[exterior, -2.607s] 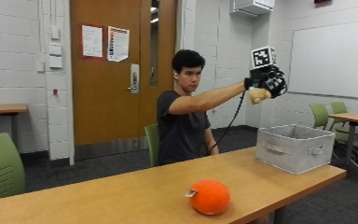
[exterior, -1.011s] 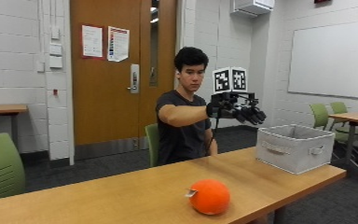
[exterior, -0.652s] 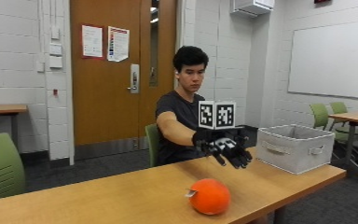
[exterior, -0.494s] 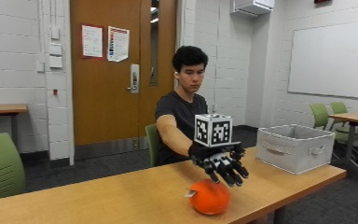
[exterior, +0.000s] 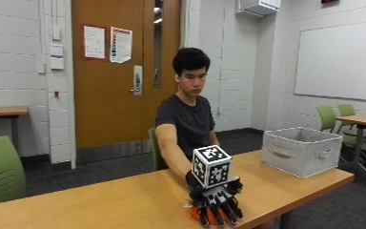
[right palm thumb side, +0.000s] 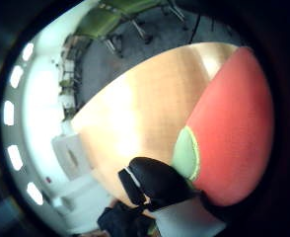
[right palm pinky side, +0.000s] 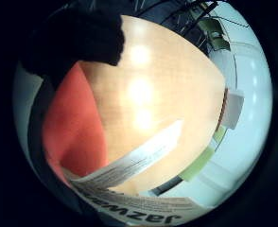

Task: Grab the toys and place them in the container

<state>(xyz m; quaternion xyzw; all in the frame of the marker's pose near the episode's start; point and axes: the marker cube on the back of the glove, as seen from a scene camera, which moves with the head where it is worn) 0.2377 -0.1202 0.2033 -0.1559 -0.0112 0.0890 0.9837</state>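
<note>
Beside hands (exterior: 216, 210), grey container (exterior: 300, 150) nearby.

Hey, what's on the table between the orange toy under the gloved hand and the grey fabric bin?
Nothing: in the outside view, only bare table separates the orange toy, under the right hand, from the grey bin.
</note>
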